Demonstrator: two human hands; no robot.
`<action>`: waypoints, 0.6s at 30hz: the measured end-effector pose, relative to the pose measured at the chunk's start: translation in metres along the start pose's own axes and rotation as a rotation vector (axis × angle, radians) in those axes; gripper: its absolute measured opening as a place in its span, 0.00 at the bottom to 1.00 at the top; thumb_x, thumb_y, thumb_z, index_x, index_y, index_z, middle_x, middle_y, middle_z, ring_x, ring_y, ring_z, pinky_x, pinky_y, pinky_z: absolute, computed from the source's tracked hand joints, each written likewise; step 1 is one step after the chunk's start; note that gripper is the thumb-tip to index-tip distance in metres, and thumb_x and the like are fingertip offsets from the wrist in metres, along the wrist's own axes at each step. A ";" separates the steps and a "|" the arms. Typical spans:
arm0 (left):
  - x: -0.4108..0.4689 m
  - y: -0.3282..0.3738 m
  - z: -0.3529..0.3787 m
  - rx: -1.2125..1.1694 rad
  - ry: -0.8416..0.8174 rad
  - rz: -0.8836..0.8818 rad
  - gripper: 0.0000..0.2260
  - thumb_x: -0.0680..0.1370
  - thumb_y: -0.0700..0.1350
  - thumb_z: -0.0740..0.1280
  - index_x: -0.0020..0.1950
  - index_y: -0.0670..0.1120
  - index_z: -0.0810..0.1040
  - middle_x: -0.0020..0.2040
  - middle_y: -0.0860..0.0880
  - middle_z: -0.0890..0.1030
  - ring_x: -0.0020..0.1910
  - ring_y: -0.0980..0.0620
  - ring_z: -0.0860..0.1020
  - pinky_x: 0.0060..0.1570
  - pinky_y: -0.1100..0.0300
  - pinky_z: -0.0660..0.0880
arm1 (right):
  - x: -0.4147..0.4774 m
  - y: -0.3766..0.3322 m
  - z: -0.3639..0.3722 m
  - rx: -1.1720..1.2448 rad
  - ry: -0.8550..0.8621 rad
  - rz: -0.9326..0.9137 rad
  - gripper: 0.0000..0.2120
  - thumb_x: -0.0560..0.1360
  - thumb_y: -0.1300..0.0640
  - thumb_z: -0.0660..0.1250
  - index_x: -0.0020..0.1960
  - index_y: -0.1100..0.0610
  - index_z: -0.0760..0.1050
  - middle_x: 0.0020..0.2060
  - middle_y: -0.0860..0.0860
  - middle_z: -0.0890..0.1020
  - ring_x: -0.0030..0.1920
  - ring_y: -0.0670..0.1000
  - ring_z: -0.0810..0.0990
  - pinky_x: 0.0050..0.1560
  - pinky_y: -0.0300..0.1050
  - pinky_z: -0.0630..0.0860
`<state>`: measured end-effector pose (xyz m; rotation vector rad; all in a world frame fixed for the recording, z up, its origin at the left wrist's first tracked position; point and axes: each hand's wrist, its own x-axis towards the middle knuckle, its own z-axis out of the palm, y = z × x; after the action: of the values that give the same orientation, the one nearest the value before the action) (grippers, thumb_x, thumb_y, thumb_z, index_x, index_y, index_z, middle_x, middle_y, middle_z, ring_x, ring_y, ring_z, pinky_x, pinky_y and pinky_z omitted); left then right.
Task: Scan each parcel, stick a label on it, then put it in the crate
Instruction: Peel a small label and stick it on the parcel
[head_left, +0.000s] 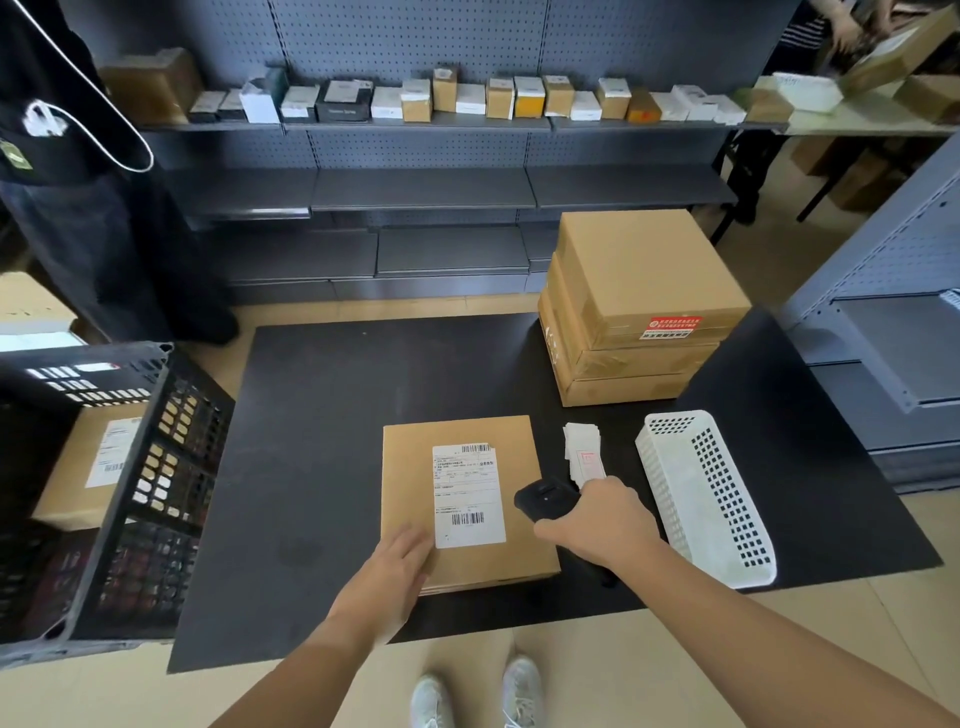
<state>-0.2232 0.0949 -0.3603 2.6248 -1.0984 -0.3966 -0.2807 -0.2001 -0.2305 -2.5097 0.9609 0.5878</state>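
A flat brown parcel (519, 467) lies on the black table (322, 441) with a white shipping label (467, 493) on its top. My left hand (400, 564) rests flat on the parcel's near left corner. My right hand (597, 525) grips a black handheld scanner (543, 499), whose head hangs over the parcel's right edge and faces the label. A small pile of white stickers (584, 452) lies just right of the parcel. A black slatted crate (135, 499) stands at the left and holds a labelled brown parcel (88, 467).
A stack of three brown boxes (639, 306) stands at the table's far right. A white perforated basket (706, 493) lies by the right edge. Grey shelving (415, 187) with several small boxes runs behind. A person in dark clothes (78, 182) stands far left.
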 end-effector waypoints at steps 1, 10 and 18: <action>0.000 0.000 0.000 0.011 0.016 0.012 0.22 0.73 0.44 0.77 0.66 0.46 0.79 0.66 0.49 0.79 0.66 0.45 0.78 0.63 0.52 0.74 | 0.002 0.005 0.003 0.019 0.008 0.019 0.38 0.58 0.30 0.70 0.60 0.52 0.74 0.49 0.48 0.75 0.47 0.48 0.78 0.44 0.42 0.81; -0.004 -0.007 0.011 -0.025 0.141 0.061 0.24 0.85 0.57 0.47 0.69 0.48 0.75 0.69 0.53 0.73 0.69 0.51 0.70 0.63 0.59 0.74 | 0.043 0.054 0.052 0.047 0.043 0.163 0.39 0.61 0.29 0.70 0.62 0.54 0.72 0.53 0.51 0.75 0.55 0.54 0.78 0.48 0.46 0.76; -0.006 -0.012 0.020 -0.136 0.135 0.020 0.25 0.85 0.58 0.49 0.71 0.46 0.74 0.71 0.52 0.73 0.72 0.50 0.68 0.73 0.66 0.59 | 0.062 0.071 0.098 0.045 0.060 0.189 0.36 0.64 0.29 0.72 0.60 0.55 0.71 0.54 0.52 0.75 0.56 0.54 0.78 0.48 0.47 0.77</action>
<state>-0.2269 0.1046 -0.3822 2.4802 -1.0169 -0.2744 -0.3116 -0.2336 -0.3582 -2.4260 1.2292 0.5422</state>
